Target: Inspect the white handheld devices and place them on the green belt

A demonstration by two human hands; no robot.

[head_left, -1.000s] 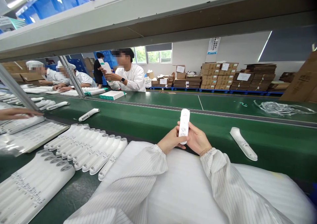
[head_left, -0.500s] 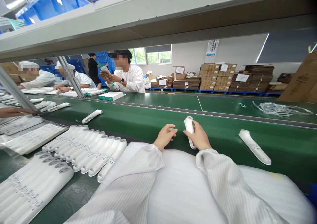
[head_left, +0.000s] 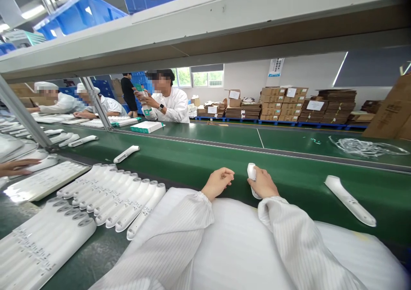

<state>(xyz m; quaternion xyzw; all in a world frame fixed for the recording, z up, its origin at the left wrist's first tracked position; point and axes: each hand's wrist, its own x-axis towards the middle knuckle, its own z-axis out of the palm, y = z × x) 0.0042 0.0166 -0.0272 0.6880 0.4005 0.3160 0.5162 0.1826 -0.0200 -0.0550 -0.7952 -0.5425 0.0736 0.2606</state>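
My right hand (head_left: 266,184) is closed around a white curved plastic casing (head_left: 252,171) just above the green conveyor belt (head_left: 189,161). The casing's smooth upper end points away from me, and my fingers cover part of its body. To its left, my left hand (head_left: 218,183) hovers apart from it, fingers curled together, nothing visible in them. Further right on the belt lies another white casing (head_left: 350,201). One more casing (head_left: 126,154) lies on the belt to the left, its hollow side partly showing.
Rows of white casings (head_left: 112,200) cover the left bench, beside white foam sheeting (head_left: 231,238) under my forearms. A shelf (head_left: 205,29) spans overhead. A co-worker's hand (head_left: 19,167) reaches in from the left. Across the belt, a person (head_left: 171,104) handles a green-and-white item.
The casing in my right hand has turned, so its round end face no longer shows. My left fingers have curled closer together. The loose casings on the belt have shifted right.
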